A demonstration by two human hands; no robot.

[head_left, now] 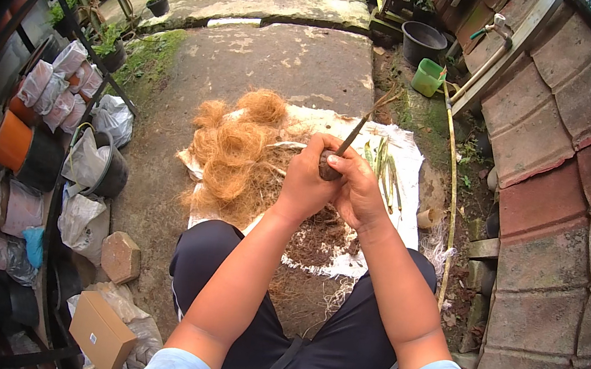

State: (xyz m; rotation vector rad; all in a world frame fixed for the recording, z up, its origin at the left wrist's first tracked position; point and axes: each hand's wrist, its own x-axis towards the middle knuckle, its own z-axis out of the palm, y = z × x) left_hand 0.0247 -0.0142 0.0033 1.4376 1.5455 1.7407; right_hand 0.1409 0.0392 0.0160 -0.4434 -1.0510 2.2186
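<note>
Both hands meet over a white sheet on the ground. My left hand is closed around a dark lump of what looks like soil at the base of a brown plant stem. Fingers of my right hand press on the same lump from the other side, thumb on top. The stem slants up to the far right, ending in thin dry tips. Tangled brown fibre lies on the sheet left of my hands. Loose dark soil is beneath them, and long green leaves lie to the right.
Shelves with pots and plastic bags line the left side, near a cardboard box and a stone block. A black basin, a green container and a long bamboo pole stand right, beside roof tiles.
</note>
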